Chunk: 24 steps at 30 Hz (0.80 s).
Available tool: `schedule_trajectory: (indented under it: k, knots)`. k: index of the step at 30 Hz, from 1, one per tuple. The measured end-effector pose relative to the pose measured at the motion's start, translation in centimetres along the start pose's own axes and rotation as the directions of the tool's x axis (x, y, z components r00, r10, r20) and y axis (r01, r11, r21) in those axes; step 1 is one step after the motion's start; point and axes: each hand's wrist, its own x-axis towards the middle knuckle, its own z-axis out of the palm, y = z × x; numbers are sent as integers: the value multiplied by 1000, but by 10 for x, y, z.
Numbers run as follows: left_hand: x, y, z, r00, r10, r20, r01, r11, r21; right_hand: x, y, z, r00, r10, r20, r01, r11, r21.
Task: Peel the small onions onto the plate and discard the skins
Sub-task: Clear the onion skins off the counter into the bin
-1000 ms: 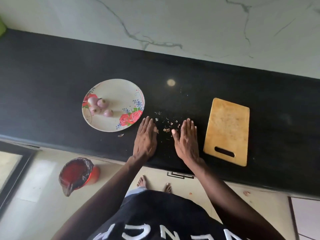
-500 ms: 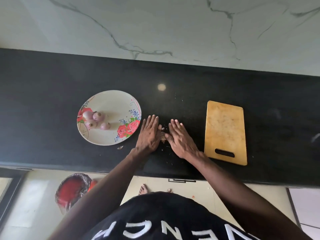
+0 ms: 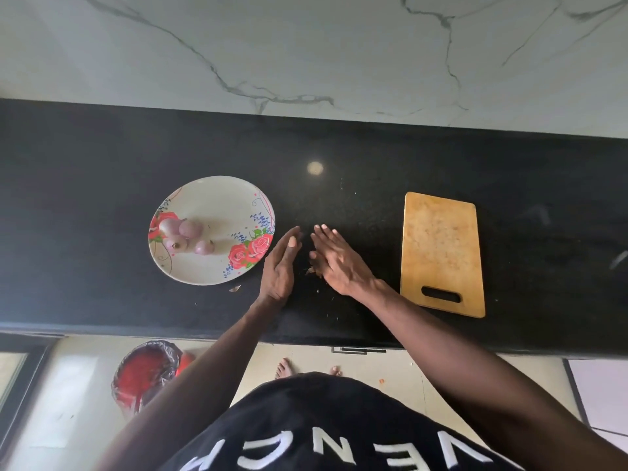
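Since 1 s ago the hands have closed in: then both lay flat, palms down, apart w/ scraps scattered between; half a sec ago they nearly met; now the left hand point(image 3: 280, 266) stands on edge, palm facing right, fingers straight & pressed together, and the right hand point(image 3: 334, 258) tilts toward it, fingers straight, slightly fanned, tips near the left's but not touching. The onion skins point(image 3: 314, 270) are bunched into a small heap in the gap by the right hand's thumb side; can't tell whether the thumb touches them. One stray skin flake point(image 3: 234, 288) lies on the counter just below the plate's rim, as before. Plate point(image 3: 217, 198), floral w/ red roses, sits left of the hands, unmoved, w/ four peeled small onions point(image 3: 185, 236) clustered on its left half. Counter point(image 3: 102, 185) is black, speckled w/ fine crumbs near the hands; wooden cutting board point(image 3: 441, 253) w/ handle slot lies right of the right hand, apart from it. Behind: white marble-look wall point(image 3: 306, 45) w/ grey veins. Below the counter edge: pale floor, red bin point(image 3: 149, 372) lined w/ dark plastic bag at left, bare feet, black shirt w/ white lettering.
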Motion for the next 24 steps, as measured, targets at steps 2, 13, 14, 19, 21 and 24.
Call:
schedule_trajectory:
  k: [2,13,14,19,21,24]
  knots:
    - [-6,-4,0,1000,-1,17,1,1000,9,-15,-7,4,997,-74,12,74,997,25]
    - [-21,-5,5,993,69,-98,-73,996,-43,-35,-14,-12,838,329,-436,-95,874,477]
    - [-21,-5,5,992,78,-96,-81,996,-23,-31,-15,-14,822,347,-452,-102,870,482]
    - [-21,-4,11,997,73,35,-78,988,135,-24,-22,-12,912,158,-378,-27,944,329]
    - [-23,-1,17,991,41,131,-62,985,163,-37,-17,-6,929,150,-338,-44,952,302]
    - [-29,1,27,979,29,202,-53,992,113,-68,-5,11,908,202,-367,-206,978,29]
